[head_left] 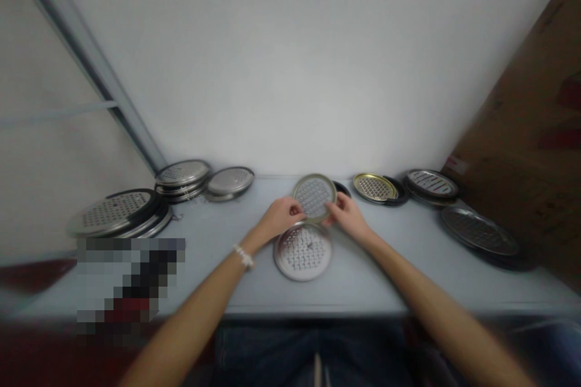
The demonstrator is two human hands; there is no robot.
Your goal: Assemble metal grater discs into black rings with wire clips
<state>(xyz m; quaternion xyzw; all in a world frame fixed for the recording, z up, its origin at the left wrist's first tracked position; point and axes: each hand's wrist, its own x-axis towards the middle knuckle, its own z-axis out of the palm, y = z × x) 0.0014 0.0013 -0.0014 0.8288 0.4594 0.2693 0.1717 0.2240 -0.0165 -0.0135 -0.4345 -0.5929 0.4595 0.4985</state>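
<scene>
While the left hand [289,215] and right hand [345,216] pinch opposite sides of the rim of the greenish grater [313,198], just beyond the silver grater [303,255] on the tabletop [204,242], steady, even pressure should serve best, with fingertips on the edge, clear of the rough holes.

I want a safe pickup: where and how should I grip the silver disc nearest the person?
Probably by the near rim, from the person's side: the silver disc has its round edge unobstructed there, its middle is perforated, and the held disc crowds its far edge.
</scene>
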